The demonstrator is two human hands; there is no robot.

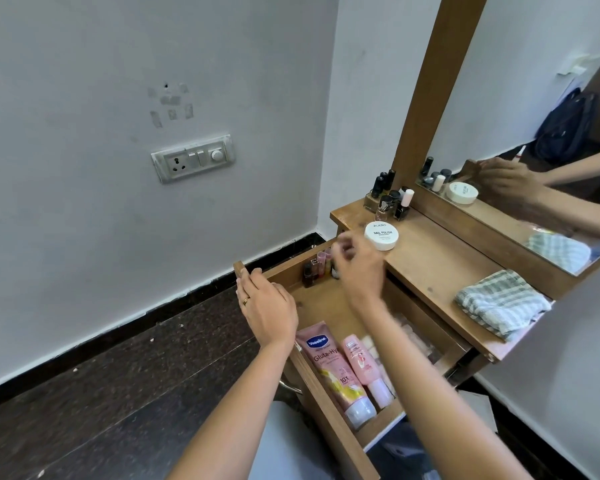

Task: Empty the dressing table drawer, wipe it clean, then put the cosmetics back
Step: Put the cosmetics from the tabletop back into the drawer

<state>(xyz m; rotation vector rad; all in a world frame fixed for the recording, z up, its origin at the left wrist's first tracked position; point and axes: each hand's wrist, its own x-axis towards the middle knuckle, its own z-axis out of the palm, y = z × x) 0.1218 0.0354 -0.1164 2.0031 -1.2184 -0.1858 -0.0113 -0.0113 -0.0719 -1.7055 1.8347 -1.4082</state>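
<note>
Pink tubes (336,368): two, lying lengthwise in drawer's (312,386) near end, caps toward viewer.
Left hand (267,306): fingers curled over the drawer's far-left corner, steadying; nothing else held.
Right hand (359,268): blurred, fingers loosely spread, apparently empty, just right of small bottles (317,268) standing in far corner; nearer hand.
Tabletop (440,265): cloth (499,303), white jar (381,235), polish bottles (390,199).

Even, soft daylight-like illumination; white walls (84,81) bright, no hard shadows, source not visible. Right hand (357,268) shows motion blur, fingertips smeared; left hand (267,306) sharp. Wide-angle distortion bends the mirror frame (430,98) and the floor skirting (153,306) near the edges; faint glare on the mirror (551,116).
</note>
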